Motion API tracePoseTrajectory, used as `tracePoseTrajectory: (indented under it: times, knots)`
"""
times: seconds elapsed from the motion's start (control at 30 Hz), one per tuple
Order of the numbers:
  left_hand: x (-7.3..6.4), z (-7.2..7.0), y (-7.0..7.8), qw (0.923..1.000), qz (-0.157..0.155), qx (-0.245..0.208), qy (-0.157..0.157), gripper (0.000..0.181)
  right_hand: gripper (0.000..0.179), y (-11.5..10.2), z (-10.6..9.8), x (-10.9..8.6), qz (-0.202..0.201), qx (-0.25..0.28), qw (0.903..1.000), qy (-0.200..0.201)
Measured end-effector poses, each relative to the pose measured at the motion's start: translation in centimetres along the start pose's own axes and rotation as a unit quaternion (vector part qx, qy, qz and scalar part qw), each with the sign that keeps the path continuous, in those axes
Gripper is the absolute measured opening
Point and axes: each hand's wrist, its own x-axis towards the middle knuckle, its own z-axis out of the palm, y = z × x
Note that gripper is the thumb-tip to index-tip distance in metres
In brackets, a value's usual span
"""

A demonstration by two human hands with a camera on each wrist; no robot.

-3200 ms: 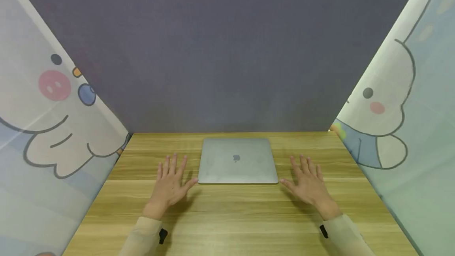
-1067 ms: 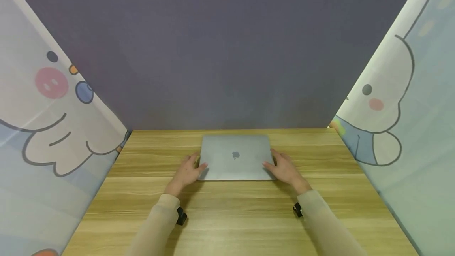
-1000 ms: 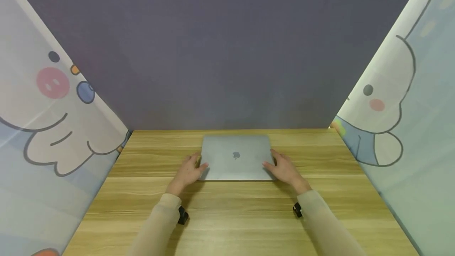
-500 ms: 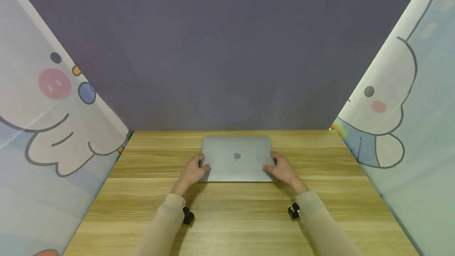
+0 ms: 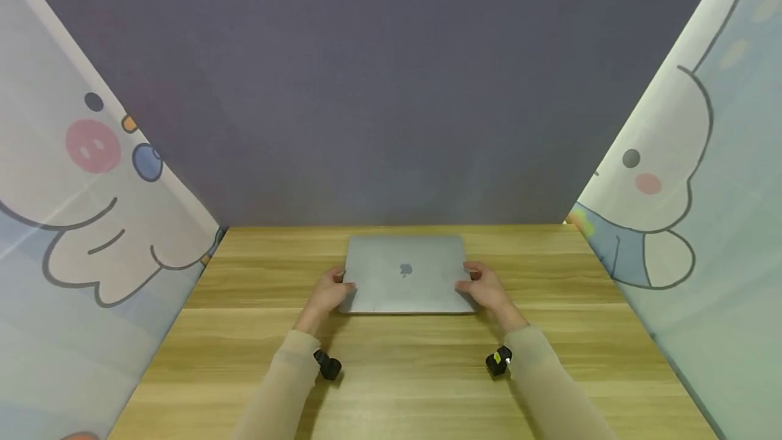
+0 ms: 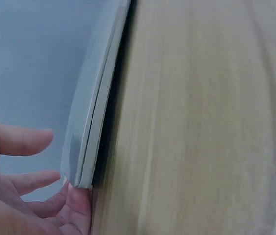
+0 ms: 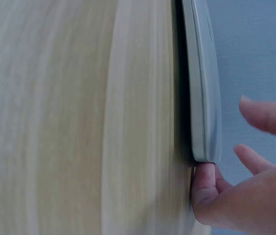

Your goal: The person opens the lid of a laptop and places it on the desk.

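Note:
A closed silver laptop (image 5: 406, 294) with a dark apple logo lies near the back of the table. My left hand (image 5: 326, 292) grips its left side, and my right hand (image 5: 490, 290) grips the right side. Both thumbs reach in over the lid. In the left wrist view, curled fingertips of the left hand (image 6: 25, 200) meet the lower edge of the laptop (image 6: 91, 122) at its side. The right wrist view has the right hand (image 7: 245, 196) likewise, its fingers tucked at the underside of the laptop (image 7: 200, 98). A dark gap shows under the front edge. Some fingertips are hidden.
The wood-grain table (image 5: 403, 386) ends at a dark grey panel (image 5: 391, 100) behind the laptop. Cartoon-printed curtains, left (image 5: 67, 331) and right (image 5: 733, 331), flank it. Small black devices hang at the left wrist (image 5: 328, 365) and the right wrist (image 5: 499, 361).
Both hands came from flat, spread poses beside the laptop to its two sides. Within the last second their fingers bent further in at the edges, and the wrists turned a little. The laptop hardly moved.

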Motion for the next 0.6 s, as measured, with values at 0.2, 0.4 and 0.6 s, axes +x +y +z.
tracePoseTrajectory:
  times: [0.2, 0.4, 0.6]
  knots:
    - [-0.1, -0.2, -0.4, 0.9992, -0.013, -0.039, -0.002, 0.062, 0.056, 0.7, -0.1, 0.0, 0.021, 0.105, 0.9942, 0.012]
    - [-0.2, -0.7, -1.0, 0.9986, -0.015, -0.051, 0.0, 0.062, 0.057, 0.9, -0.6, -0.4, 0.04, 0.178, 0.9832, -0.007]
    - [-0.3, -1.1, -1.3, 0.9985, -0.007, -0.055, 0.001, 0.057, 0.059, 1.0, -0.8, -0.4, 0.043, 0.196, 0.9793, -0.023]
